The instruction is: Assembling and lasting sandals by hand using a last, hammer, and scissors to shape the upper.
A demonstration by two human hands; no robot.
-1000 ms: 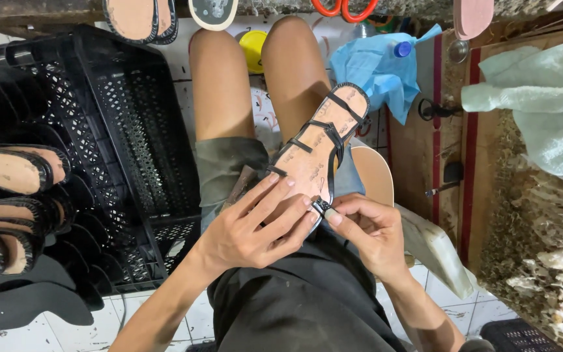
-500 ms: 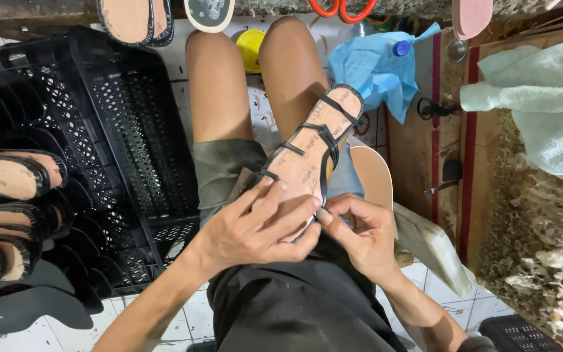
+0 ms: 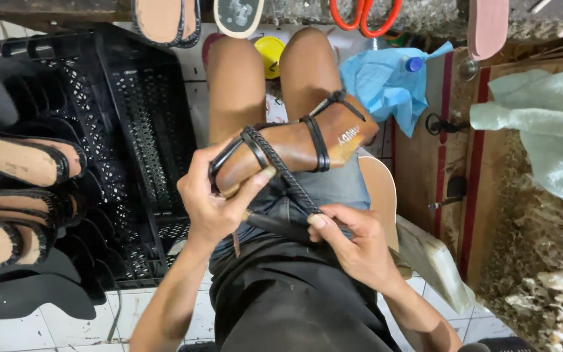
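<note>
I hold a brown sandal (image 3: 294, 150) with black straps over my lap. It lies on its side, toe end to the left. My left hand (image 3: 213, 202) grips that toe end, thumb pressed against the sole's edge. A braided black strap (image 3: 288, 179) runs down from the sandal to my right hand (image 3: 350, 238), which pinches the strap's lower end between thumb and fingers. A dark tool handle (image 3: 275, 225) lies across my lap between the two hands.
A black plastic crate (image 3: 131, 130) with sandals and soles (image 3: 14, 163) stands at my left. Blue cloth with a small bottle (image 3: 392, 85) lies ahead right. Orange scissors (image 3: 363, 16) hang at the top. A loose sole (image 3: 382, 189) sits under the sandal; pale cloth (image 3: 542, 124) is right.
The sandal has turned from pointing up-right to lying sideways. My left hand moved from its middle to the toe end. My right hand now pulls the braided strap down.
</note>
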